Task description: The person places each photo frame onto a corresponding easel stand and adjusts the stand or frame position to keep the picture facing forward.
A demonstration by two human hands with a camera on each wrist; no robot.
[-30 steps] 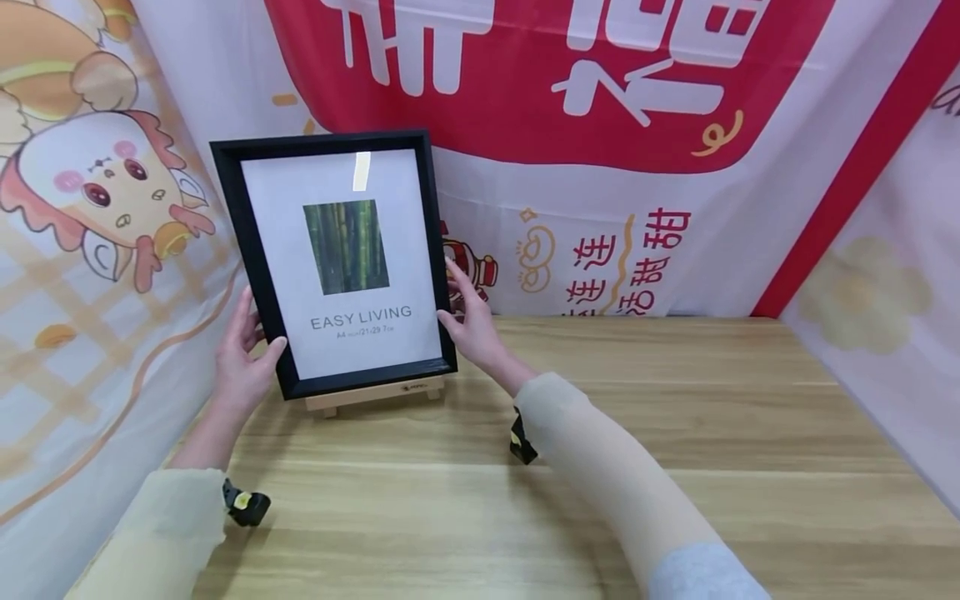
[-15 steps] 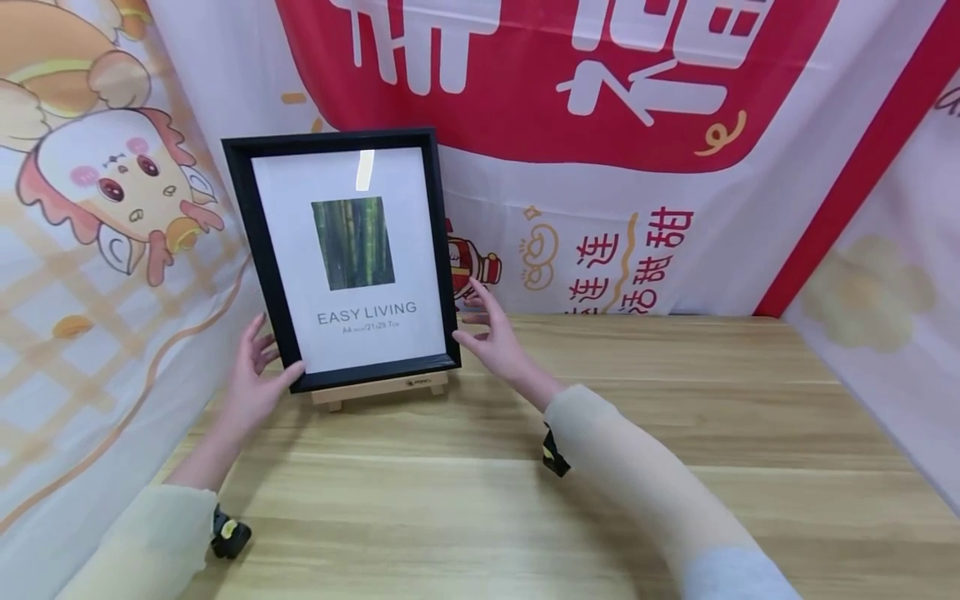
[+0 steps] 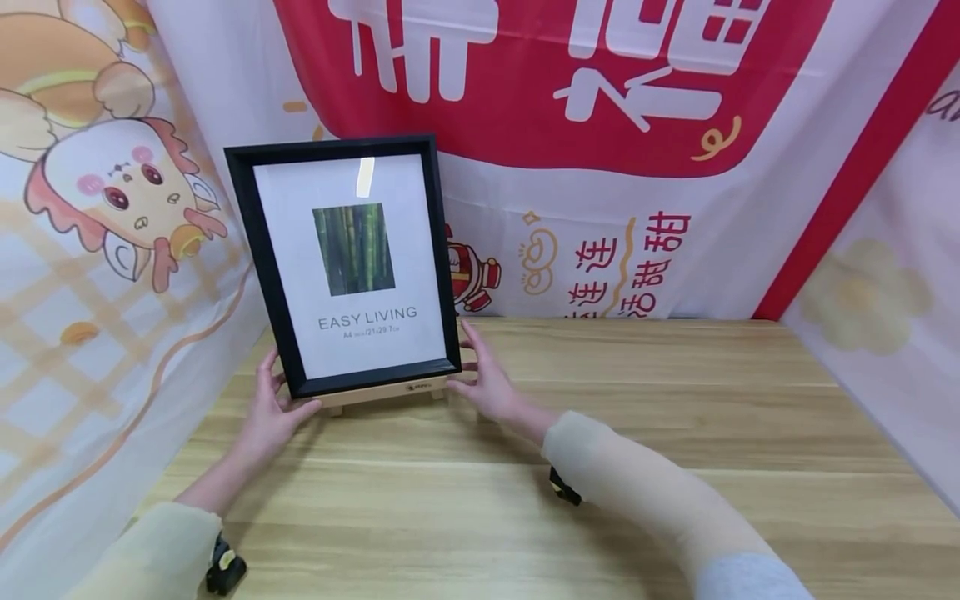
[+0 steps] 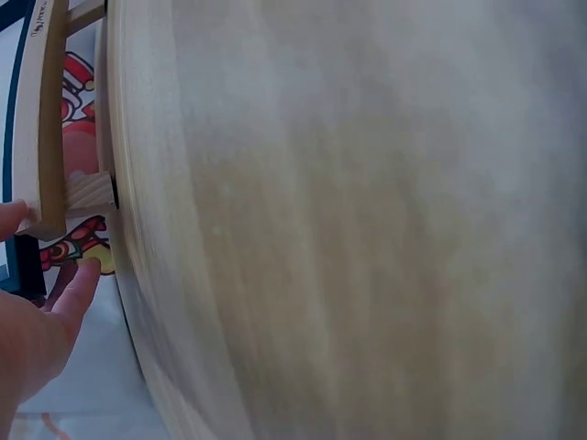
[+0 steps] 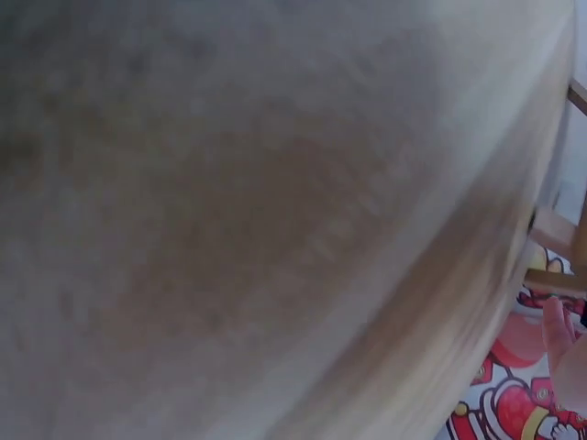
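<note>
A black picture frame holds a white sheet with a bamboo picture and the words "EASY LIVING". It leans back on a small wooden easel, whose ledge shows under it. My left hand is at the frame's lower left corner. Its thumb touches the end of the ledge, and its fingers extend beside the frame, as the left wrist view shows. At the lower right corner is my right hand, its thumb by the ledge's right end and its fingers partly hidden behind the frame.
The easel stands on a wooden table, close to the back. A red and white printed cloth hangs behind, and a cartoon-printed cloth covers the left side. A pale cloth borders the right.
Both hands have slid down from the frame's sides to its lower corners, beside the easel's ledge. The frame looks slightly shifted right in the view early on, together with the background.
</note>
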